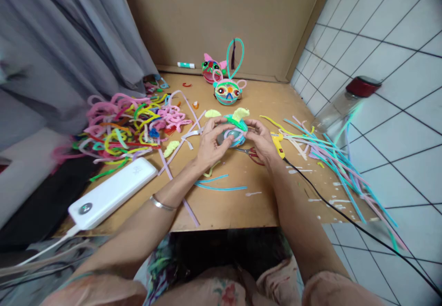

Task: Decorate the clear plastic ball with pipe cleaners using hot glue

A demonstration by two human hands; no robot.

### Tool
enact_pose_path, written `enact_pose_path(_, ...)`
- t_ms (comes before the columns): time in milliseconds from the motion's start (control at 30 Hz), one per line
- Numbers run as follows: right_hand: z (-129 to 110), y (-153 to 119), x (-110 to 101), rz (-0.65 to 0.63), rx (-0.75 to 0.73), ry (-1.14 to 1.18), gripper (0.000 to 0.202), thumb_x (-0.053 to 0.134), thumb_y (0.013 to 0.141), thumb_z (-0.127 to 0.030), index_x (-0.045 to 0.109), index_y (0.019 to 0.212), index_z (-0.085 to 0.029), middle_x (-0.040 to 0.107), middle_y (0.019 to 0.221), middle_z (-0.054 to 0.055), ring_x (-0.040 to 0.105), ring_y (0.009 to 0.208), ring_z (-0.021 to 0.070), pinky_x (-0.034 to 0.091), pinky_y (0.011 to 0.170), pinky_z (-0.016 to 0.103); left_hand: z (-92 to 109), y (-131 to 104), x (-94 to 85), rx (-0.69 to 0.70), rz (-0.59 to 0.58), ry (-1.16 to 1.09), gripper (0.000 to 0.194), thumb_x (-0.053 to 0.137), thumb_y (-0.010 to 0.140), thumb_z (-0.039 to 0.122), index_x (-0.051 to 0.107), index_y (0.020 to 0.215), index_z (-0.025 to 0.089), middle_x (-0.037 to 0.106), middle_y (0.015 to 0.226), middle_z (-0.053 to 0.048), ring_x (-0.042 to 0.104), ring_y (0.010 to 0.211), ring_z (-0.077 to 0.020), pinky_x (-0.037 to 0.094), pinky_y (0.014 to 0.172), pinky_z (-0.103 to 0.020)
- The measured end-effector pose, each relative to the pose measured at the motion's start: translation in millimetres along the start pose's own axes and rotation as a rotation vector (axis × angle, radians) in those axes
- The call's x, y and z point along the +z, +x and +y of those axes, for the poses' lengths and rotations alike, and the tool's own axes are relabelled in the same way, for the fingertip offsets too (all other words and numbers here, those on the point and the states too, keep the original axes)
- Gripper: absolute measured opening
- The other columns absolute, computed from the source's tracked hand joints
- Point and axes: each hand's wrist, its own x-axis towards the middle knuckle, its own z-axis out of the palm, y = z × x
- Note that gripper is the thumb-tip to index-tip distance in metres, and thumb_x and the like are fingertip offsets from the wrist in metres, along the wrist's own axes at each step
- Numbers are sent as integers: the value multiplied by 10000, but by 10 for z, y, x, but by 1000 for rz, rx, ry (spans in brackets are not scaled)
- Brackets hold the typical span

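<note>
Between my two hands is a small round craft piece (235,135) with green and blue pipe cleaner on it and a lilac loop across its front. My left hand (211,144) grips its left side, with fingers at the top and the thumb low. On the opposite side my right hand (259,141) holds it, thumb against the lilac loop. Pale yellow leaf-like pieces (241,114) show just behind it. Scissors (254,155) with reddish handles lie partly under my right hand. Just right of that hand is a yellow glue gun (277,145).
Bent pipe cleaners (134,121) are heaped at left, behind a white power bank (113,193). Straight pipe cleaners (340,167) hang over the right edge near a red-lidded bottle (340,98). Finished animal-like pieces (228,91) and a glue stick (186,65) stand behind. A black cord (324,197) crosses the right side.
</note>
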Motion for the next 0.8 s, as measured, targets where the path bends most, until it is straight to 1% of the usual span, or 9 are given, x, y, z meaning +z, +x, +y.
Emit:
enact_pose_path(67, -2, -2, 1, 4, -2, 13, 421, 783, 569, -276, 622, 957, -234, 707, 903, 10, 651, 885, 204, 538, 850, 376, 6, 0, -14, -5, -5, -25, 232, 601, 911, 299, 704, 1098, 206, 594, 1223, -98, 567, 1190, -226, 464, 1064, -433)
enact_pose_path(167, 4, 5, -8, 12, 1, 20, 414, 794, 562, -265, 635, 943, -234, 704, 891, 1, 646, 877, 195, 533, 840, 362, -2, 5, -30, -20, -13, -54, 243, 591, 909, 293, 701, 1109, 209, 592, 1241, -100, 561, 1206, -235, 455, 1075, -445)
enact_pose_path(333, 6, 17, -27, 23, 13, 33, 404, 803, 539, -238, 645, 912, -241, 706, 901, -5, 635, 857, 181, 525, 811, 339, -70, 25, -12, -60, 11, -103, 279, 619, 902, 386, 701, 1109, 219, 598, 1237, -100, 551, 1216, -252, 430, 1099, -477)
enact_pose_path(433, -5, 14, -31, 30, 17, 64, 407, 800, 519, -216, 649, 895, -235, 696, 908, -10, 632, 858, 172, 519, 807, 328, -130, 36, 30, -71, 44, -178, 332, 662, 872, 455, 703, 1095, 213, 587, 1237, -107, 544, 1224, -259, 418, 1108, -482)
enact_pose_path(533, -11, 12, -36, 42, 16, 88, 406, 804, 503, -208, 652, 879, -232, 686, 903, -17, 632, 850, 163, 517, 803, 318, -181, 41, 71, -89, 76, -278, 412, 722, 816, 498, 701, 1103, 203, 555, 1262, -123, 525, 1257, -273, 425, 1099, -462)
enact_pose_path(633, 0, 18, -51, 33, 3, 75, 401, 805, 510, -216, 654, 881, -237, 690, 926, -10, 633, 861, 168, 522, 810, 324, -217, 44, 92, -148, 87, -353, 483, 778, 750, 512, 682, 1106, 199, 514, 1312, -140, 502, 1291, -289, 456, 1055, -428)
enact_pose_path(700, 13, 26, -64, 25, -2, 60, 408, 808, 520, -226, 652, 897, -242, 691, 936, -3, 631, 864, 172, 524, 820, 334, -234, 51, 91, -180, 87, -384, 482, 800, 718, 522, 665, 1049, 197, 509, 1318, -142, 499, 1294, -292, 461, 1041, -421)
enact_pose_path(800, 22, 31, -78, 23, -13, 46, 417, 815, 524, -228, 650, 907, -242, 688, 944, 2, 628, 860, 171, 523, 834, 340, -255, 68, 76, -203, 80, -410, 449, 817, 690, 525, 613, 902, 186, 523, 1291, -142, 513, 1276, -284, 442, 1057, -427)
